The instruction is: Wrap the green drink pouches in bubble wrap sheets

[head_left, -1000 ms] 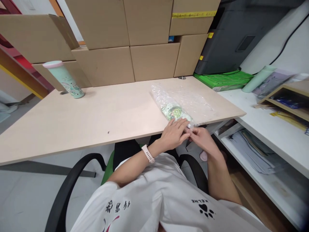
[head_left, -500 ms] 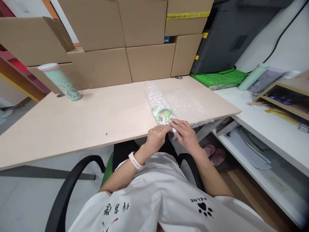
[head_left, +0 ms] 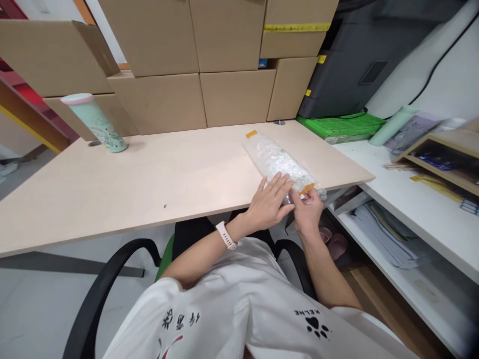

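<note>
A bundle of clear bubble wrap lies slantwise at the desk's front right part. Faint green marks show through its layers, so what is inside cannot be made out clearly. Orange strips that look like tape sit at both ends, a far strip and a near strip. My left hand rests on the near part of the wrap with its fingers stretched out. Beside it, my right hand is closed, pinching the wrap's near end by the orange strip. The fingertips are partly hidden.
A mint tumbler with a pink lid stands at the desk's back left. Cardboard boxes are stacked along the back edge. A green pack and a dark grey case stand back right, beside a white shelf unit.
The bundle has rolled right, over the loose sheet that lay flat. Its green printed part is now covered, and orange strips show. My left hand has flattened; my right now pinches the near end.
</note>
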Demonstrator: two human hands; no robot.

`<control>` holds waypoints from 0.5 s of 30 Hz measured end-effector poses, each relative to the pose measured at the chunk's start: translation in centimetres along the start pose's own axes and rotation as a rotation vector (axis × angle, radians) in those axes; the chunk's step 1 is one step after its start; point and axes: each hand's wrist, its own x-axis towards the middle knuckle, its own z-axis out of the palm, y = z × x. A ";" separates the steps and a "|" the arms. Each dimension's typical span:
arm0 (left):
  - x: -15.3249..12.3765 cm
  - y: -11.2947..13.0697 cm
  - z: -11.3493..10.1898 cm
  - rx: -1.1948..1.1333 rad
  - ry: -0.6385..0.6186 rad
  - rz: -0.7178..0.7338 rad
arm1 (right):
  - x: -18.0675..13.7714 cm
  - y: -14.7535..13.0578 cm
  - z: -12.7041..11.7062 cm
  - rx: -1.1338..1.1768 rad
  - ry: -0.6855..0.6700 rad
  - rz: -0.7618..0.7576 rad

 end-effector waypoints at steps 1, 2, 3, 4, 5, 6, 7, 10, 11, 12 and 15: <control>0.1 -0.2 0.9 0.011 -0.015 0.004 | 0.2 -0.1 -0.1 0.022 0.011 0.018; 0.2 -0.3 1.6 0.017 -0.028 0.004 | 0.3 -0.2 -0.2 0.041 0.015 0.044; 0.2 -0.4 2.1 0.019 -0.041 0.002 | 0.5 -0.3 -0.3 0.054 0.012 0.074; 0.2 -0.3 2.2 0.021 -0.058 -0.003 | 0.5 -0.4 -0.5 0.061 0.007 0.104; 0.1 -0.2 2.1 0.024 -0.080 -0.007 | 0.6 -0.4 -0.8 0.059 -0.005 0.131; 0.1 -0.2 1.9 0.030 -0.108 -0.009 | 0.6 -0.4 -1.1 0.042 -0.020 0.152; 0.1 -0.1 1.7 0.037 -0.141 -0.008 | 0.5 -0.4 -1.5 0.011 -0.040 0.168; 0.2 0.0 1.1 0.063 -0.230 0.007 | 0.1 -0.1 -2.8 -0.081 -0.096 0.220; 0.3 0.0 1.2 0.069 -0.247 0.011 | -0.1 0.0 -3.1 -0.089 -0.109 0.244; 0.5 -0.1 1.3 0.073 -0.255 0.010 | -0.3 0.1 -3.3 -0.082 -0.118 0.273; 1.0 -0.2 2.0 0.066 -0.237 -0.013 | -0.4 0.0 -3.7 -0.058 -0.118 0.350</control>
